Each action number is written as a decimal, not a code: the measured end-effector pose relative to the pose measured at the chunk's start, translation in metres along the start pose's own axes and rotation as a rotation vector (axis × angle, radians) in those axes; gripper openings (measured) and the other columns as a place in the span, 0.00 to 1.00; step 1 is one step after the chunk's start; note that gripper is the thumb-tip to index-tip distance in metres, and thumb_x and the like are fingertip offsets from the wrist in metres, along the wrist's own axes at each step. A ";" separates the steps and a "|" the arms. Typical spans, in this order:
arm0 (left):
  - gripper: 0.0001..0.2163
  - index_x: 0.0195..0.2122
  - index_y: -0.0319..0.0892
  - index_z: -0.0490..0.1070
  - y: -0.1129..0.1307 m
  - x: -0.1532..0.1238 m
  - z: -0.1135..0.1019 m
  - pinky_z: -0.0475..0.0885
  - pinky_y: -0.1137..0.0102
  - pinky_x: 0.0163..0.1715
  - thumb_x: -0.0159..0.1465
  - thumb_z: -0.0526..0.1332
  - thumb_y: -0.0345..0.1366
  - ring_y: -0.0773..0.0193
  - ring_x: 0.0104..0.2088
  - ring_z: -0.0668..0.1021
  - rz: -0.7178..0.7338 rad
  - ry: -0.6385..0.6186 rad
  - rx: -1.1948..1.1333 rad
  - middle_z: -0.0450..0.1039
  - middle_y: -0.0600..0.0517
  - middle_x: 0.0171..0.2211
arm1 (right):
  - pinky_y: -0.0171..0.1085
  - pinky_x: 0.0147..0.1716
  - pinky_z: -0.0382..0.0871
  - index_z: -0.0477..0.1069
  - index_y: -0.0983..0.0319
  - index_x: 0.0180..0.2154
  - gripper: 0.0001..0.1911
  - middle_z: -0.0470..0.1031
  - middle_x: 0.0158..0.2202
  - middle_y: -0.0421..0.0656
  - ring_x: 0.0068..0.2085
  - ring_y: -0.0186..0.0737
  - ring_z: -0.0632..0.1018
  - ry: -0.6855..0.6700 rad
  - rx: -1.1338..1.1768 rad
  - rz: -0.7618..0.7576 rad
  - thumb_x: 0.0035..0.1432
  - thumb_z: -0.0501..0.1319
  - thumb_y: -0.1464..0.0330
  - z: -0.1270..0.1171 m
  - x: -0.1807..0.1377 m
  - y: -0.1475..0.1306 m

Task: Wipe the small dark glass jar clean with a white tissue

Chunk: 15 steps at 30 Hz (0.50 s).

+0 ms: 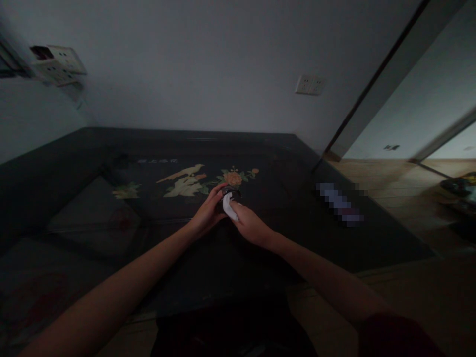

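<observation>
Both my hands meet over the middle of a dark glass-topped table painted with birds and flowers. My left hand is closed around a small dark round object with a shiny rim, holding it from the left side. My right hand is closed on a small white cloth or tissue and presses it against that object. The room is dim, so the object's details are hard to make out.
A blurred-out oblong item lies near the table's right edge. Wall sockets sit on the back wall and at the upper left. Wooden floor and a doorway lie to the right. Dark things sit at far right.
</observation>
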State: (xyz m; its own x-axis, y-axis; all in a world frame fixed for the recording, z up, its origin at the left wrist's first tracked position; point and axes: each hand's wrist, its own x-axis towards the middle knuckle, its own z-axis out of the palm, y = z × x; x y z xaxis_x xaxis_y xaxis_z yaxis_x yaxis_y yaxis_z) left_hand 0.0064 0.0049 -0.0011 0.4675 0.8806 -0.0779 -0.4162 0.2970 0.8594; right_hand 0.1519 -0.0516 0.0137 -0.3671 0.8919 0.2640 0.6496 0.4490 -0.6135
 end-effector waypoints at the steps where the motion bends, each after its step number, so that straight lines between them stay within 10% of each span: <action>1: 0.19 0.53 0.51 0.65 0.000 0.000 0.000 0.72 0.70 0.38 0.61 0.61 0.40 0.60 0.45 0.74 -0.001 -0.003 -0.005 0.71 0.50 0.49 | 0.44 0.51 0.67 0.67 0.67 0.49 0.15 0.75 0.46 0.53 0.49 0.44 0.75 -0.033 -0.125 -0.050 0.60 0.52 0.78 -0.004 0.000 0.000; 7: 0.19 0.54 0.51 0.65 0.001 -0.002 0.003 0.72 0.68 0.39 0.61 0.62 0.41 0.59 0.46 0.74 -0.006 -0.009 0.002 0.72 0.48 0.48 | 0.48 0.59 0.61 0.70 0.72 0.51 0.16 0.74 0.52 0.58 0.56 0.49 0.73 -0.123 -0.660 -0.189 0.63 0.52 0.77 -0.013 -0.002 -0.003; 15: 0.18 0.53 0.51 0.65 0.001 0.001 0.002 0.72 0.69 0.37 0.62 0.60 0.40 0.59 0.46 0.74 -0.025 0.014 0.002 0.73 0.49 0.46 | 0.48 0.60 0.60 0.71 0.72 0.50 0.17 0.74 0.51 0.60 0.55 0.49 0.73 -0.049 -0.674 -0.131 0.63 0.50 0.78 -0.003 -0.002 -0.006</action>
State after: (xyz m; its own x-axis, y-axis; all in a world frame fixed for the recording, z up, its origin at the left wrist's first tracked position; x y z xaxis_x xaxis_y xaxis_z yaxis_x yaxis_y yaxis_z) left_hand 0.0085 0.0050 0.0004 0.4668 0.8779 -0.1064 -0.4026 0.3182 0.8583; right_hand 0.1509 -0.0563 0.0187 -0.4900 0.8317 0.2610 0.8644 0.5022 0.0225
